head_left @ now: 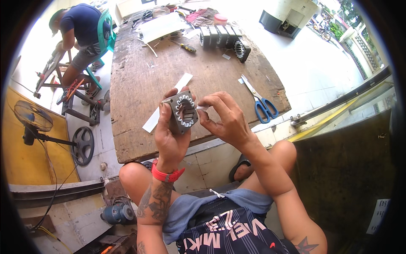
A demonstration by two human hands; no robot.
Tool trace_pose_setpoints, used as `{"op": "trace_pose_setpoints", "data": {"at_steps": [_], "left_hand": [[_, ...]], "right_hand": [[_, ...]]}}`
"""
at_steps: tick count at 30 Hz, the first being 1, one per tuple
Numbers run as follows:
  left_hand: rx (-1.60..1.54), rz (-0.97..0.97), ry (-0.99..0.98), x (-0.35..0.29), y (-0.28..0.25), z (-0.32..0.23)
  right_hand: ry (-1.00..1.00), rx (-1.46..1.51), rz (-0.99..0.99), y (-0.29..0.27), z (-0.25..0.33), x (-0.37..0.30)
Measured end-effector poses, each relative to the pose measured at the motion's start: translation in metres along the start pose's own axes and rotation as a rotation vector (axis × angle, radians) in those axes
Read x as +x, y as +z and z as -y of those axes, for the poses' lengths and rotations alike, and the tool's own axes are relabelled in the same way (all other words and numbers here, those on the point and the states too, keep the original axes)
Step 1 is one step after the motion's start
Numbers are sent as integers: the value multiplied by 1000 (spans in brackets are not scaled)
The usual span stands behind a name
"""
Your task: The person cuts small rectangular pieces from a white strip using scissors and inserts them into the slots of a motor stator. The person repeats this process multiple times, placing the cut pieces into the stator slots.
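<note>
My left hand [169, 131] is wrapped round a grey motor stator core [173, 120], holding it up over the near edge of the table. White slot liners line the toothed opening of the core. Close to its right side, my right hand [226, 118] pinches a small white piece of insulation paper [202, 108] between thumb and fingers. Behind the left hand, a long white paper strip [151, 121] lies slantwise on the wood. Blue-handled scissors [265, 111] rest to the right, blades pointing away from me.
The worn wooden table [135, 93] carries several more stator cores [220, 37], a screwdriver [186, 46], a white sheet [160, 30] and gloves [202, 17] at the back. Left stand a fan [34, 122] and a seated person [82, 34] at work. A blue power tool [117, 214] lies lower left.
</note>
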State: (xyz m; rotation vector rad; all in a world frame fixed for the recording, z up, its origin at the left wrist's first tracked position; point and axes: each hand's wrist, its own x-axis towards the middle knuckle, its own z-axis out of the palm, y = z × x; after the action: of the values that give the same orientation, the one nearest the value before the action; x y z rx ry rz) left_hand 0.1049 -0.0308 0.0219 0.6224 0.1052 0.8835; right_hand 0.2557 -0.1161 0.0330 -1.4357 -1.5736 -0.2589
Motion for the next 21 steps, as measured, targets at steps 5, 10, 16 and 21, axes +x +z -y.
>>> {"op": "trace_pose_setpoints", "data": {"at_steps": [5, 10, 16, 21], "left_hand": [[23, -7, 4, -2, 1, 4], [49, -38, 24, -2, 0, 1], [74, -13, 26, -2, 2, -1], [16, -14, 12, -3, 5, -1]], "right_hand": [[-7, 4, 46, 2, 1, -4], [8, 31, 115, 2, 5, -7], [54, 65, 89, 1, 7, -5], [107, 113, 32, 8, 7, -7]]}}
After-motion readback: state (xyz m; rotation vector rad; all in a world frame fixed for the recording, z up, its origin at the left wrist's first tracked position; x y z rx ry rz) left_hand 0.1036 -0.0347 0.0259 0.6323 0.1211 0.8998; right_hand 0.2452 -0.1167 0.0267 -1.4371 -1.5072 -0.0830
